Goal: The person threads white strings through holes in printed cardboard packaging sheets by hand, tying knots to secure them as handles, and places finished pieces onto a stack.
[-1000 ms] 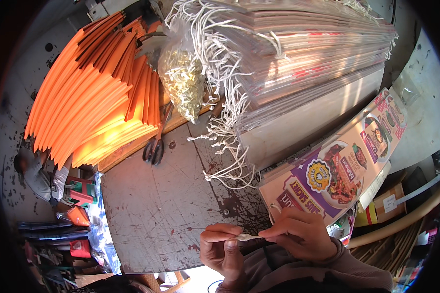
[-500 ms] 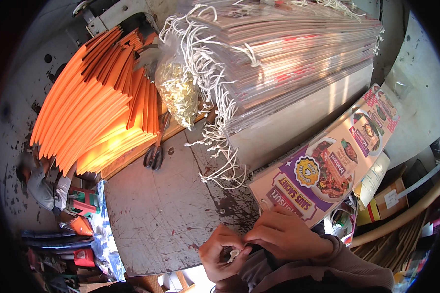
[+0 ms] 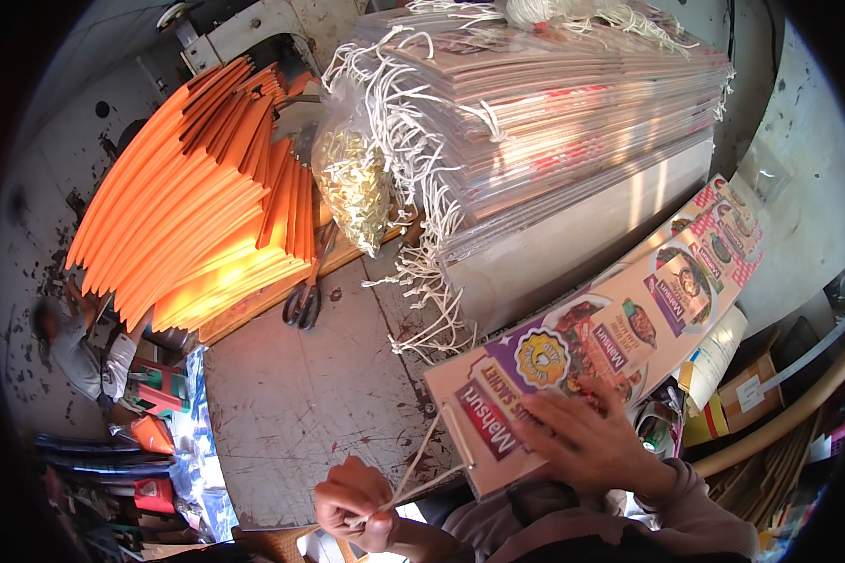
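Observation:
My left hand (image 3: 357, 502) is closed on a white cord (image 3: 421, 462) that runs taut up to the near end of a flat printed paper bag (image 3: 573, 361). My right hand (image 3: 596, 436) lies flat on that bag, fingers spread, pressing it down at the table's front edge. The bag is colourful, with food pictures, and stretches away to the right. Behind it rises a tall stack of similar flat bags (image 3: 554, 122) with white cord handles hanging off its left side.
Orange flat bags (image 3: 197, 206) fan out at the back left. A clear sack of small pale bits (image 3: 352, 183) and scissors (image 3: 302, 298) lie on the worn grey table (image 3: 291, 403). A person (image 3: 80, 342) crouches on the floor at left. Boxes and clutter sit at right.
My hands, held together at the bag's end before, have parted: the left has pulled the cord out toward me and the right has moved onto the bag.

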Tool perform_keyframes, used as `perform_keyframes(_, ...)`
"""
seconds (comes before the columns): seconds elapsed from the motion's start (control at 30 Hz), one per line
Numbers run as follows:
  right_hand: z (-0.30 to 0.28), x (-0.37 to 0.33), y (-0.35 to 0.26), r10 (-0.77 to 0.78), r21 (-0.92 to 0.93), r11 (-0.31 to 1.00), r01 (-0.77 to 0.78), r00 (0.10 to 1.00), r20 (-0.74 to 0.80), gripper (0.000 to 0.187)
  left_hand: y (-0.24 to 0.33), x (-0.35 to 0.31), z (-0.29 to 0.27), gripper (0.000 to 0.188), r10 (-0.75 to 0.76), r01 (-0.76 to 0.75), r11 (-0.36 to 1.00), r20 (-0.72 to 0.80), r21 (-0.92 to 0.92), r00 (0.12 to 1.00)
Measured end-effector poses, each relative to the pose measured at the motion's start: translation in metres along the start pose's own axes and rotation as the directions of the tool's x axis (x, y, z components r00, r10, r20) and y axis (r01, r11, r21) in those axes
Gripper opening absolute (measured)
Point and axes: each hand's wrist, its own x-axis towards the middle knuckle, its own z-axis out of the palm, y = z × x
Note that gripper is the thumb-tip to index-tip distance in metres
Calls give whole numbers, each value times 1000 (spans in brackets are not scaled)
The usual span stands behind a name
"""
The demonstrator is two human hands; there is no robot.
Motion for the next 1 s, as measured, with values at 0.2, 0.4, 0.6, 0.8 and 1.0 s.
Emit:
perform_keyframes(0.2, -15, -18, 2, 119, 73, 992, -107, 975, -187, 26, 0, -5, -4, 27, 89, -101, 993, -197, -55, 976)
perform_keyframes(0.4, -47, -11, 49, 145, -245, 926, -288, 869, -473, 20, 4, -2, -21, 40, -45, -34, 958, -264, -285, 963)
perform_keyframes(0.6, -57, 33, 134, 158, -360, 880, -310, 905, -395, 17, -11, -8, -14, 42, -381, 358, 919, -139, -166, 914)
perform_keyframes(0.8, -31, 63, 178, 326, -341, 875, -344, 939, -109, 23, -12, -1, 3, 59, -421, 439, 896, -179, 73, 889)
perform_keyframes(1.0, -23, 63, 174, 326, -443, 764, -470, 872, -365, 33, -16, 1, 7, 56, -428, 450, 884, -168, 125, 888)
